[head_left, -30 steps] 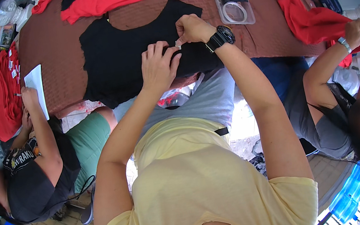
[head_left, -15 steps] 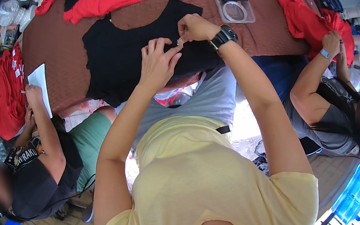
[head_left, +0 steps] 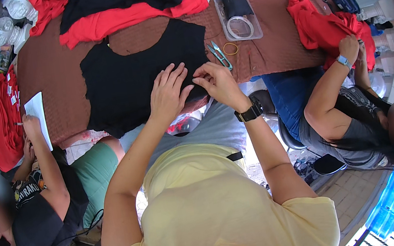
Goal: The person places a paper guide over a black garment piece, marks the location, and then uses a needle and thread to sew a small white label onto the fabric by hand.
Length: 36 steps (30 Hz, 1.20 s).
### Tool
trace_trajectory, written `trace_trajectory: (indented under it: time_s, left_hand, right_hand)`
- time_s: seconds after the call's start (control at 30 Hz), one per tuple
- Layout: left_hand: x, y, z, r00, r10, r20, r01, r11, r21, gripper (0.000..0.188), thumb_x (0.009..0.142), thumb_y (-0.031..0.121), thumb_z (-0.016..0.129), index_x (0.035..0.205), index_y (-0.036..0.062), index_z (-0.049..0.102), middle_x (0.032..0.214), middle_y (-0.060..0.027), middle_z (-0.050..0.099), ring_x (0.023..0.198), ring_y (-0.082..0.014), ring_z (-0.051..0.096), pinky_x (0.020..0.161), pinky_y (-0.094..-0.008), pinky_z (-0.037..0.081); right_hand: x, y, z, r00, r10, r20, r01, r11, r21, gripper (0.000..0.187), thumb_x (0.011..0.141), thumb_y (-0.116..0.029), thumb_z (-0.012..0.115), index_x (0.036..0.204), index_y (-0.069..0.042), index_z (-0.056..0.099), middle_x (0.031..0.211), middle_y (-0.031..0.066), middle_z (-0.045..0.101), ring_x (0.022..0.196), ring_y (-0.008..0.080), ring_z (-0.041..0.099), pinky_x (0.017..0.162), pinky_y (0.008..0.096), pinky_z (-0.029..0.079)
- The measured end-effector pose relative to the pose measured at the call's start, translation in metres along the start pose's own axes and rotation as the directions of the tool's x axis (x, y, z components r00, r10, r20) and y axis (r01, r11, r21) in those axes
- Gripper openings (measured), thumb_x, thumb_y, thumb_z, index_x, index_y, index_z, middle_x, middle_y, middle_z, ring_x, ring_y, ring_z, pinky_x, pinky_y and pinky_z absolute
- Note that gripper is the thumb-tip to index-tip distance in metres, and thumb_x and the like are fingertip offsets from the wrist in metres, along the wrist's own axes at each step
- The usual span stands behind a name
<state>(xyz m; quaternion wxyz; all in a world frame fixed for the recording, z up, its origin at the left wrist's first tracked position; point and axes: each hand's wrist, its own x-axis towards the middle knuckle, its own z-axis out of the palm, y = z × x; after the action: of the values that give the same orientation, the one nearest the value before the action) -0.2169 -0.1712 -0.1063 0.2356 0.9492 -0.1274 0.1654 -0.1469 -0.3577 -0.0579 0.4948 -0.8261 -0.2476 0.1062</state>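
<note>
A black garment (head_left: 124,78) with a wide scooped neckline lies spread on the brown cloth-covered table. My left hand (head_left: 169,91) rests flat on its lower right part, fingers stretched out. Just right of it, my right hand (head_left: 217,84) is closed in a pinch at the garment's right side; whatever is between the fingertips is too small to make out. Thread snips (head_left: 220,57) and a yellow ring-shaped band (head_left: 231,48) lie beyond my right hand.
A clear plastic box (head_left: 257,32) holds a black item and a white ring. Red and black garments (head_left: 135,15) are piled at the far side. A person on the left writes on a paper (head_left: 38,116); a person on the right handles red fabric (head_left: 314,24).
My right hand has come nearer and down from the garment's upper right, away from my left fingertips. The snips and yellow band now show. The small white bit between my fingers is no longer visible.
</note>
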Motion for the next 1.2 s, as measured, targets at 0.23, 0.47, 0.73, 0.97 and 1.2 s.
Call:
trace_trajectory:
  time_s: [0.23,0.47,0.73,0.97,1.2]
  left_hand:
    - [-0.002,0.005,0.002,1.0,-0.024,-0.01,0.023,1.0,-0.017,0.05,0.097,0.03,0.065,0.139,0.0046,0.057,0.15,-0.0082,0.053,0.141,-0.0329,0.045,0.116,-0.0506,0.035]
    - [0.0,0.003,0.002,1.0,-0.015,-0.023,0.015,1.0,-0.021,0.047,0.097,0.031,0.063,0.134,0.0024,0.061,0.151,-0.0085,0.052,0.141,-0.0332,0.044,0.117,-0.0502,0.035]
    - [-0.005,0.01,0.006,0.998,-0.026,-0.051,0.027,1.0,0.006,0.046,0.097,0.028,0.064,0.136,0.005,0.059,0.151,-0.0072,0.052,0.142,-0.0307,0.044,0.117,-0.0511,0.034]
    - [0.002,0.006,0.013,0.988,-0.052,-0.144,0.054,0.999,0.007,0.037,0.097,0.031,0.064,0.123,0.0041,0.068,0.138,-0.0064,0.062,0.131,-0.0289,0.052,0.111,-0.0494,0.039]
    - [0.04,-0.011,-0.034,0.964,-0.208,-0.164,0.115,0.886,-0.449,0.056,0.094,0.02,0.069,0.146,0.0058,0.053,0.132,-0.0167,0.064,0.113,-0.0325,0.06,0.102,-0.0432,0.047]
  right_hand:
    - [0.039,0.024,-0.068,0.881,-0.081,-0.466,-0.019,0.978,-0.207,0.012,0.085,-0.006,0.073,0.095,0.001,0.071,0.09,0.0193,0.07,0.077,0.0319,0.069,0.069,0.0405,0.054]
    - [0.124,0.079,-0.142,0.778,-0.296,-0.554,-0.154,0.765,-0.626,0.016,0.083,-0.009,0.073,0.098,-0.001,0.073,0.099,0.0225,0.069,0.093,0.041,0.067,0.083,0.0491,0.053]
    - [0.161,0.1,-0.143,0.895,-0.183,-0.406,-0.243,0.561,-0.791,0.017,0.086,-0.017,0.072,0.094,-0.002,0.07,0.106,0.0217,0.07,0.096,0.044,0.07,0.081,0.0501,0.058]
    - [0.143,0.037,-0.136,0.782,-0.201,-0.59,-0.336,0.662,-0.67,0.017,0.09,-0.012,0.068,0.097,0.001,0.062,0.102,0.0215,0.071,0.097,0.0421,0.068,0.084,0.0492,0.055]
    - [0.038,-0.104,-0.091,0.757,-0.465,-0.459,0.404,0.885,-0.23,0.007,0.095,-0.009,0.065,0.097,-0.001,0.064,0.105,0.0131,0.071,0.1,0.0288,0.061,0.091,0.039,0.048]
